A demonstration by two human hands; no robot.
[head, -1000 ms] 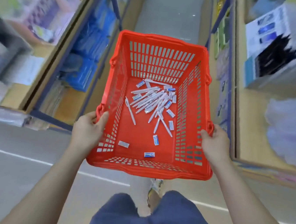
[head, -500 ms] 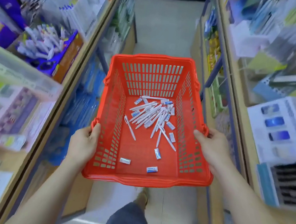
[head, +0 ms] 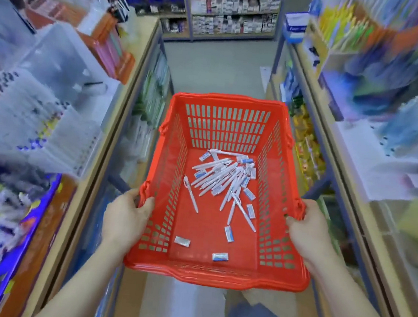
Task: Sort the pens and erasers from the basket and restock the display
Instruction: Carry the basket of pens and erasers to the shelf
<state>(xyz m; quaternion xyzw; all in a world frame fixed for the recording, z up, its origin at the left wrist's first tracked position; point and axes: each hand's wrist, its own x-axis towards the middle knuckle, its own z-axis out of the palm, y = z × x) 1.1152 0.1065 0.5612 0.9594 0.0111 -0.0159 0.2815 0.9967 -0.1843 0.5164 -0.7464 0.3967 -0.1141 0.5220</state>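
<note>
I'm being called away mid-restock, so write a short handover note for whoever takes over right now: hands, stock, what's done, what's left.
Hands: left hand grips the left rim of the red slotted plastic basket; right hand grips the right rim. The basket is held up in the aisle.
Stock: white plastic pens are piled on the basket floor, with one lying apart on the left. Small white-and-blue wrapped erasers lie among them and near the front.
Done: nothing sorted; everything is mixed.
Left: separate pens from erasers and restock the display. The shelves are too blurred to pick it out.
</note>
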